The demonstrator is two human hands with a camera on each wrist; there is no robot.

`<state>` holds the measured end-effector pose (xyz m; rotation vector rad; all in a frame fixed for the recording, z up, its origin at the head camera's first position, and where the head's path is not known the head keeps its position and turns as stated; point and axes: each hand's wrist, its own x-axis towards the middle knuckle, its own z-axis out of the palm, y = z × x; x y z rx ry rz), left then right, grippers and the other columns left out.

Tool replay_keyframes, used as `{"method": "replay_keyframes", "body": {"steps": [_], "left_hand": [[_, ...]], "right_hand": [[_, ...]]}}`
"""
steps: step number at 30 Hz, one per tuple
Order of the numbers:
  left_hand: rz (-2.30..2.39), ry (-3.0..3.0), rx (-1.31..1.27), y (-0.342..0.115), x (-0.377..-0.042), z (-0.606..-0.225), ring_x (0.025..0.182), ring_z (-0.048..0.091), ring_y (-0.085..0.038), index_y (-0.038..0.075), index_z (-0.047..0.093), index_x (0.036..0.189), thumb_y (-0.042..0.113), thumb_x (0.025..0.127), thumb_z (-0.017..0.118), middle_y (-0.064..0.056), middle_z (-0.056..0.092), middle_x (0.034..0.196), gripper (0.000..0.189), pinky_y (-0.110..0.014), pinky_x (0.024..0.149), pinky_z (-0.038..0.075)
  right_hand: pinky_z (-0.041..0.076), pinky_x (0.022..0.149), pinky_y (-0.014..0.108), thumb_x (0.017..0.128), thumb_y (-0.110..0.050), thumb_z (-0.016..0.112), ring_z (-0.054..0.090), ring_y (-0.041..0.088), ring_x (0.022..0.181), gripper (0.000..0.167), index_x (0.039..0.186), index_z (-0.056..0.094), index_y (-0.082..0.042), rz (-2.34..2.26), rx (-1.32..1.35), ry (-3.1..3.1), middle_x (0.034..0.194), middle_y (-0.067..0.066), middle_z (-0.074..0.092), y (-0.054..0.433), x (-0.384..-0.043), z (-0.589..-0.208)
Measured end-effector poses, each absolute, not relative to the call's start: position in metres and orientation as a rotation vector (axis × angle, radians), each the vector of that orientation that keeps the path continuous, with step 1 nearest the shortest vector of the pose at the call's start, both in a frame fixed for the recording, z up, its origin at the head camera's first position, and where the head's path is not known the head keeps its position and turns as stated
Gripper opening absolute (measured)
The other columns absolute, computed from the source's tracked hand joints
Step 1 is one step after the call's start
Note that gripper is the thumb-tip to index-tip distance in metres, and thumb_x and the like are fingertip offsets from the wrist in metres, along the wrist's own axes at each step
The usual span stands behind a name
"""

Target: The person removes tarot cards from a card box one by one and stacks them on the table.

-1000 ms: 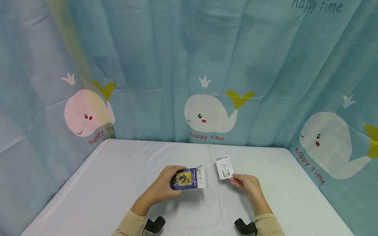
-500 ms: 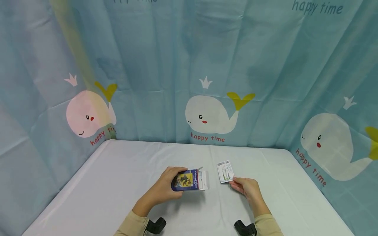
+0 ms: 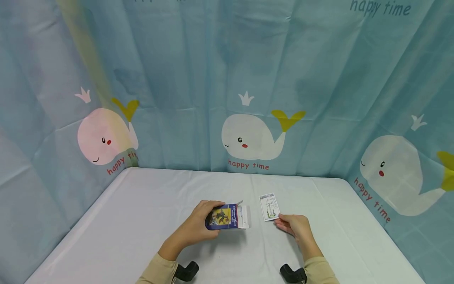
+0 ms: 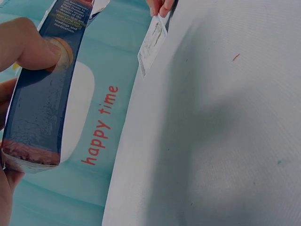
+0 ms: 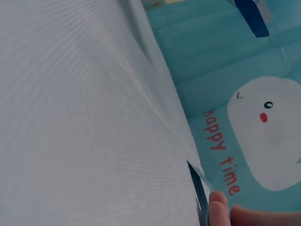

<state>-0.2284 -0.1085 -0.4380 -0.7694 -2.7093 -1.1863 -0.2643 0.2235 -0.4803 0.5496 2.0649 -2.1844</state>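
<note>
My left hand [image 3: 196, 224] grips a blue card box [image 3: 220, 217] lying sideways, its front marked "Universal Waite" with a yellow picture. The box's white flap end points right and stands open. In the left wrist view the thumb [image 4: 49, 54] presses on the narrow dark-blue side of the box. Off to the right, my right hand [image 3: 297, 229] pinches a white card [image 3: 269, 207] by its lower right corner, between thumb and fingers. A line drawing with green touches fills the card's visible face. The right wrist view shows the card [image 5: 200, 188] nearly edge-on.
A white cloth [image 3: 142, 228] covers the table under both hands. Light-blue curtains [image 3: 184, 130] with printed whales stand along its back and sides. Black curved pieces [image 3: 187, 272] sit at both wrists, by the beige sleeves.
My right hand and the card have come slightly nearer and lower since a second ago, with little movement in the last half second. The left hand and box stay almost still.
</note>
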Motion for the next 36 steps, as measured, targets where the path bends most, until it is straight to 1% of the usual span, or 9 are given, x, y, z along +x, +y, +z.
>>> {"method": "replay_keyframes", "body": {"steps": [5,17,24,36], "left_hand": [[-1.180,-2.714,-0.780,-0.1080,-0.2284,-0.4376,0.118,0.044,-0.016,0.022,0.050,0.143,0.012,0.074,0.080,0.000,0.052,0.135,0.076,-0.039,0.092,0.043],[-1.170,-2.714,-0.789,-0.1059,-0.2260,-0.4353,0.119,0.044,-0.017,0.021,0.051,0.142,0.011,0.073,0.080,0.000,0.052,0.134,0.076,-0.041,0.093,0.043],[-1.174,-2.727,-0.786,-0.1052,-0.2263,-0.4355,0.118,0.044,-0.017,0.019,0.051,0.143,0.011,0.074,0.080,0.000,0.052,0.134,0.075,-0.040,0.092,0.042],[-1.172,-2.734,-0.781,-0.1060,-0.2266,-0.4354,0.119,0.044,-0.017,0.021,0.050,0.143,0.012,0.074,0.080,0.000,0.052,0.135,0.076,-0.042,0.093,0.043]], "right_hand": [[0.058,0.063,0.024,0.092,-0.002,0.063,0.072,0.013,0.063,0.031,0.113,0.059,0.020,-2.112,0.567,2.142,0.068,0.008,0.072,0.2226,-0.2634,-0.4799],[0.055,0.055,0.022,0.090,-0.002,0.063,0.068,0.009,0.053,0.025,0.102,0.061,0.020,-1.991,0.487,2.287,0.059,0.005,0.069,0.2208,-0.2613,-0.4797],[0.055,0.054,0.022,0.090,-0.002,0.063,0.068,0.009,0.052,0.024,0.101,0.061,0.019,-1.983,0.487,2.292,0.059,0.005,0.068,0.2218,-0.2615,-0.4809],[0.055,0.054,0.022,0.090,-0.002,0.064,0.068,0.010,0.052,0.022,0.100,0.062,0.018,-1.956,0.495,2.295,0.058,0.006,0.069,0.2223,-0.2622,-0.4800]]}}
